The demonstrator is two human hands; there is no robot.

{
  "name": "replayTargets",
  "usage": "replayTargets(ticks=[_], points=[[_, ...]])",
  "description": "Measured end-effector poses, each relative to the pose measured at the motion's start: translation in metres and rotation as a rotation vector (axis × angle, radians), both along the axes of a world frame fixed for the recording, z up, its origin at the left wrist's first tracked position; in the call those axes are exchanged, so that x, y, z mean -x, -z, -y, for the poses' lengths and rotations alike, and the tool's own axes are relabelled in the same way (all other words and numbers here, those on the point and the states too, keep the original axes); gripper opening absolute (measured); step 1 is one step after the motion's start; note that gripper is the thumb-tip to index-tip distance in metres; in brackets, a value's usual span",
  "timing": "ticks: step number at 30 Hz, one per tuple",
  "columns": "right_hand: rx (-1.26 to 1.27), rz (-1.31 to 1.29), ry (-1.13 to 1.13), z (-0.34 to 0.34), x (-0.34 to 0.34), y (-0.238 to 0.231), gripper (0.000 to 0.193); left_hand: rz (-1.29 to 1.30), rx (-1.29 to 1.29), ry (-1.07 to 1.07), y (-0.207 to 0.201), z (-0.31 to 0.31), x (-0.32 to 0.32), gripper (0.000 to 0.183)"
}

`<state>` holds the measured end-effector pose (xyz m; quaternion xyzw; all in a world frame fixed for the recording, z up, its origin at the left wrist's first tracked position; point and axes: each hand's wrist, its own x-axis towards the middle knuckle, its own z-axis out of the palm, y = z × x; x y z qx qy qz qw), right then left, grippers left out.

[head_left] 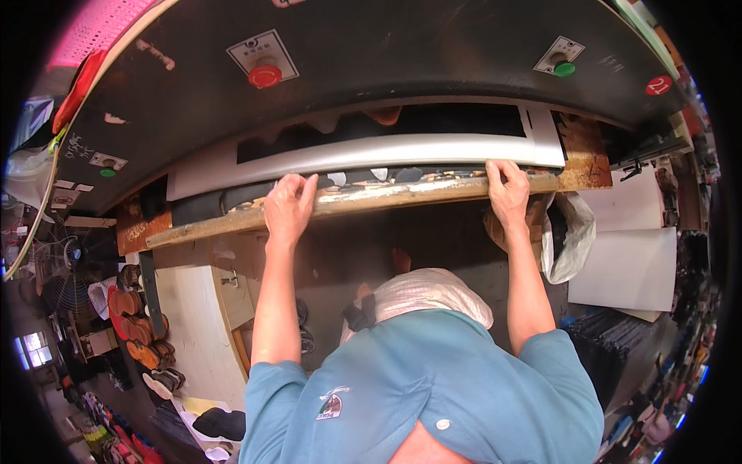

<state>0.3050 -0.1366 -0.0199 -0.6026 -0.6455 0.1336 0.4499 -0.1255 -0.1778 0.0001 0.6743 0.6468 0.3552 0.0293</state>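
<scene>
Left hand (290, 207) and right hand (508, 195): fingers bent, seemingly pinching the near lip of the silver sheet (402, 150) | sheet lies along the machine bed's (587, 158) front edge, behind the worn board (402, 192) | person should keep both ends level, fingertips clear of the black housing (433, 54)

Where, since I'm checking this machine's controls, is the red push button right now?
In the head view, the red push button is left of centre near the top, on the dark panel, beyond the left hand and between two green buttons.
</scene>
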Motion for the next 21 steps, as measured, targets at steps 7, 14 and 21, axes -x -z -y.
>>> replayTargets(ticks=[7,14,21], points=[[0.096,-0.451,0.113,0.057,0.019,-0.023,0.019,0.109,0.089,0.018,0.007,0.077,-0.023,0.024],[0.158,0.014,-0.339,0.043,0.128,-0.059,0.082,0.313,0.271,0.225,-0.03,0.137,-0.041,0.019],[0.145,0.455,-0.287,0.086,0.171,-0.054,0.091,0.106,-0.079,0.298,-0.026,0.062,-0.067,0.029]])
